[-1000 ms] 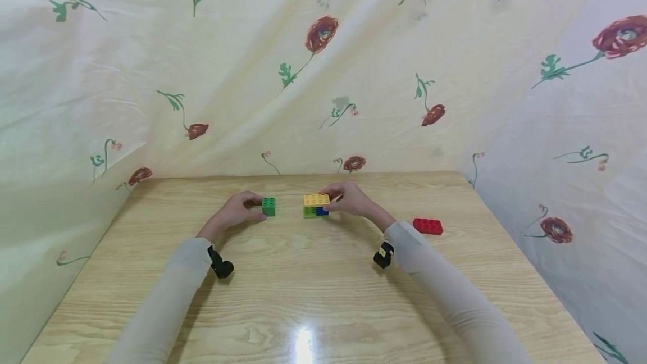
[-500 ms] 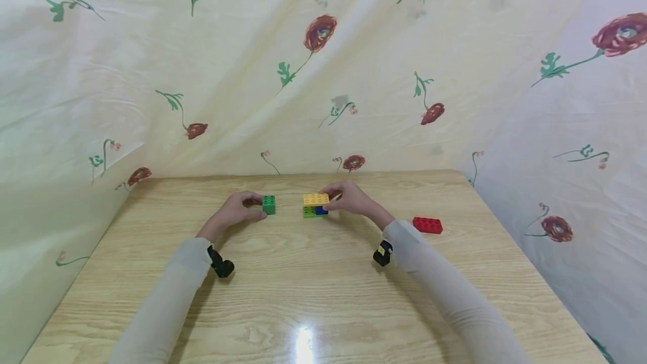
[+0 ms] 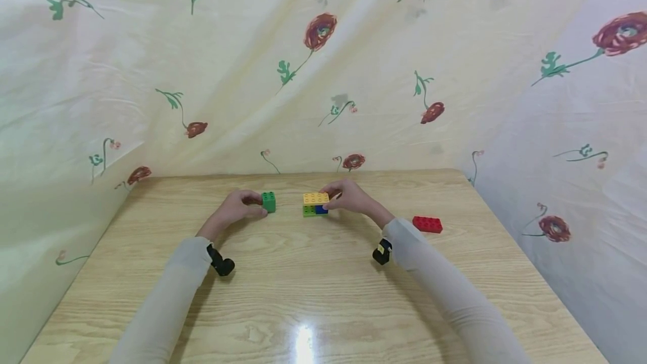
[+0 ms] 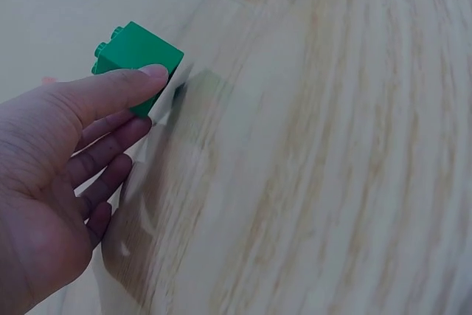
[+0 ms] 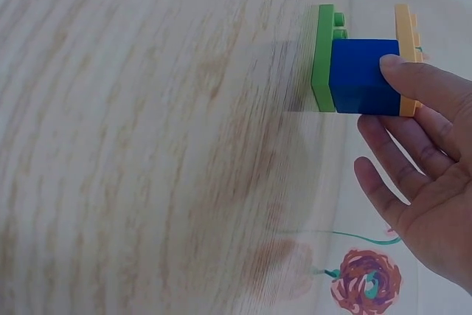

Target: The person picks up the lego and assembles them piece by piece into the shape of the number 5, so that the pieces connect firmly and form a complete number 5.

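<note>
Between thumb and fingers, my left hand (image 3: 236, 208) (image 4: 66, 145) pinches a dark green brick (image 3: 269, 202) (image 4: 140, 53), whose studs face up in the head view. To its right stands a small stack: a flat light green piece (image 3: 309, 212) (image 5: 323, 60) at the bottom, a blue brick (image 3: 321, 210) (image 5: 363, 75) on its right part, and a flat yellow piece (image 3: 315, 199) (image 5: 405, 49) on top. My right hand (image 3: 350, 200) (image 5: 435, 145) grips the right end of this stack, thumb on the blue brick near the yellow piece. The green brick and the stack are apart.
A red brick (image 3: 427, 224) lies on the wooden table (image 3: 283, 296) to the right of my right hand. A flowered cloth (image 3: 242, 72) hangs behind the table and along its sides. Each wrist carries a black camera.
The green brick in my left hand has shifted slightly up in the head view. My right hand keeps its grip on the stack, with no clear movement.
</note>
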The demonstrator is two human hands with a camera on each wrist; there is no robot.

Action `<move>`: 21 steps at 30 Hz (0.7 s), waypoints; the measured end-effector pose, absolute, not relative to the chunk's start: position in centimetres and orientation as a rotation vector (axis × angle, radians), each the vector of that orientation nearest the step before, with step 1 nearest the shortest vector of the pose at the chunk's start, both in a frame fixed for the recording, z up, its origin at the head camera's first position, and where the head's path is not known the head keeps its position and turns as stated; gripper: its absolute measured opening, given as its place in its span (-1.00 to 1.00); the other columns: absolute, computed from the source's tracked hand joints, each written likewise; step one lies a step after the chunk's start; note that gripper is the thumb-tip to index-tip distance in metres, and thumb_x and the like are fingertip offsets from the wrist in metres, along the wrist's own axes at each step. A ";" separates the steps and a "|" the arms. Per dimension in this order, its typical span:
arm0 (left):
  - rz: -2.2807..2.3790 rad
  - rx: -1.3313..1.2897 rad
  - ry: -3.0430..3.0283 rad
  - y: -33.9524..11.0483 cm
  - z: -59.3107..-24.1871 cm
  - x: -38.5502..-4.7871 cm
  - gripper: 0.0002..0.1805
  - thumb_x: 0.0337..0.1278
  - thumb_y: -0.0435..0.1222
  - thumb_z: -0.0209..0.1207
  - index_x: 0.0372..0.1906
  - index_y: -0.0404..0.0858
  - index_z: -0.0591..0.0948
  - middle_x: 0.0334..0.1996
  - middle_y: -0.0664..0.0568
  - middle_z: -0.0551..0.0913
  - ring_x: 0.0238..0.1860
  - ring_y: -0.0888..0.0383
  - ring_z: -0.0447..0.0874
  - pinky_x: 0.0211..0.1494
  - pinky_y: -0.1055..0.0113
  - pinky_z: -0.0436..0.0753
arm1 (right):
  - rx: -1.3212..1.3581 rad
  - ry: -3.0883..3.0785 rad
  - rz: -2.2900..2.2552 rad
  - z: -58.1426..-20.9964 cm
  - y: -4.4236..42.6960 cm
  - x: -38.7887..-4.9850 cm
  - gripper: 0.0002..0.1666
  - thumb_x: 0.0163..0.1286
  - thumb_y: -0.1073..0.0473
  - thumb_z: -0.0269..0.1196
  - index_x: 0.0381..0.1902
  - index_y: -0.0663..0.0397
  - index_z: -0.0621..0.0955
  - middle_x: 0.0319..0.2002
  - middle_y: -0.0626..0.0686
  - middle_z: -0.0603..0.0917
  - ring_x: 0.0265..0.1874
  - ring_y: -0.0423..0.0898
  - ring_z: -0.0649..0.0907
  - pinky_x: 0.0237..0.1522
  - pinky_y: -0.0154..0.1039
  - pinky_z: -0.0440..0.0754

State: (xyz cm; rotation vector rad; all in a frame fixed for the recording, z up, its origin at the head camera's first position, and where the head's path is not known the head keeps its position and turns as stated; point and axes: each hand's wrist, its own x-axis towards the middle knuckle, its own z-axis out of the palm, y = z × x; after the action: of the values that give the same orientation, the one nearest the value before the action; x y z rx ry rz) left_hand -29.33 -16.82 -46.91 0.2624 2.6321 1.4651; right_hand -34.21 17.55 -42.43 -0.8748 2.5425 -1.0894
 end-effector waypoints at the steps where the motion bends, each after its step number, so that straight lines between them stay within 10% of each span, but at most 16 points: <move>1: 1.470 0.261 2.633 -16.8 -46.9 -29.3 -0.54 0.15 -0.24 0.44 0.11 -0.37 0.66 0.04 -0.23 0.70 0.04 -0.03 0.58 0.08 0.28 0.50 | -0.876 2.543 -1.090 -42.4 17.6 -34.2 -0.51 0.28 0.26 0.44 0.17 0.23 0.67 0.01 0.20 0.77 0.01 0.08 0.73 0.09 -0.03 0.70; 21: 1.617 0.260 2.586 -15.4 -46.0 -29.8 -0.52 0.14 -0.25 0.45 0.13 -0.38 0.65 0.09 -0.23 0.70 0.11 -0.06 0.61 0.21 0.15 0.56 | -0.873 2.541 -1.095 -42.8 17.5 -34.6 -0.54 0.29 0.27 0.44 0.15 0.22 0.68 0.01 0.19 0.77 0.01 0.06 0.73 0.11 -0.04 0.69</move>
State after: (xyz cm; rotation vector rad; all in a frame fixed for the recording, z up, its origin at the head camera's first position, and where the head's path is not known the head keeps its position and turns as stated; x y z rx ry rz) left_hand -29.84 -15.43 -45.98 0.2595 2.5856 1.6175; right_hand -34.55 17.54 -42.75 -0.8726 2.5415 -1.0953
